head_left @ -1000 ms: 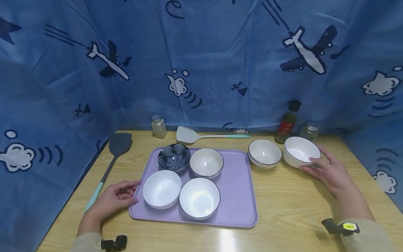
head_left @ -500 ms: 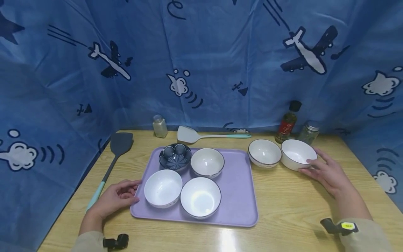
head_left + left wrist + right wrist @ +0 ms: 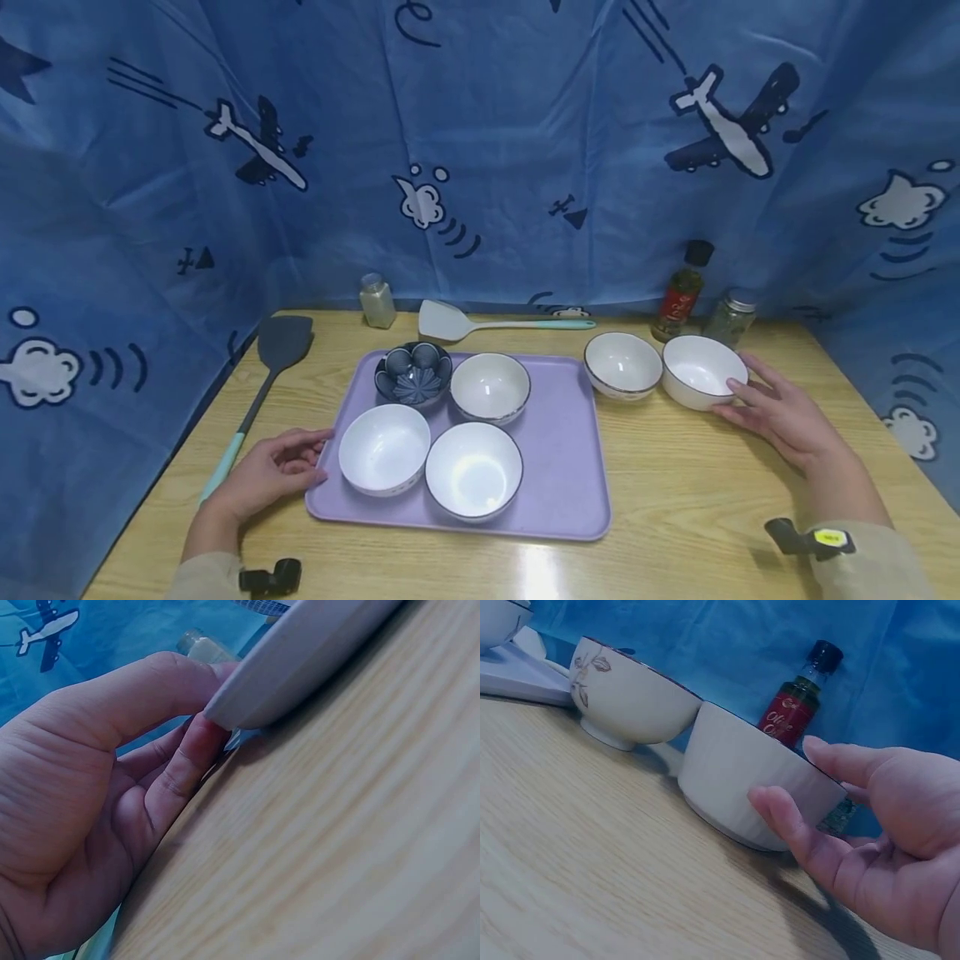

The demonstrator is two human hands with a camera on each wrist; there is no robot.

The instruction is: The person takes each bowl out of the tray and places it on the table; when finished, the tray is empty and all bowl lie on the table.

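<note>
At the left end of the lilac tray (image 3: 558,500), my left hand (image 3: 266,475) pinches the rim, thumb above and a fingertip under the edge in the left wrist view. On the tray stand two larger white bowls (image 3: 385,450), (image 3: 475,471), a smaller cream bowl (image 3: 491,387) and a dark blue petal-patterned bowl (image 3: 414,373). Right of the tray, my right hand (image 3: 787,417) holds a straight-sided white bowl (image 3: 742,780) by its right side, some fingers hidden behind it. Its rim meets that of a flower-patterned bowl (image 3: 630,697) in the right wrist view.
Behind the right-hand bowls stand an olive oil bottle (image 3: 678,300) and a glass jar (image 3: 731,319). A pale spatula (image 3: 446,321) and a small shaker (image 3: 377,302) lie along the back by the blue curtain. A dark spatula (image 3: 285,342) lies at the left.
My right hand has moved the straight-sided bowl left and slightly nearer to me, up beside the flower-patterned bowl. The left hand keeps its hold on the tray.
</note>
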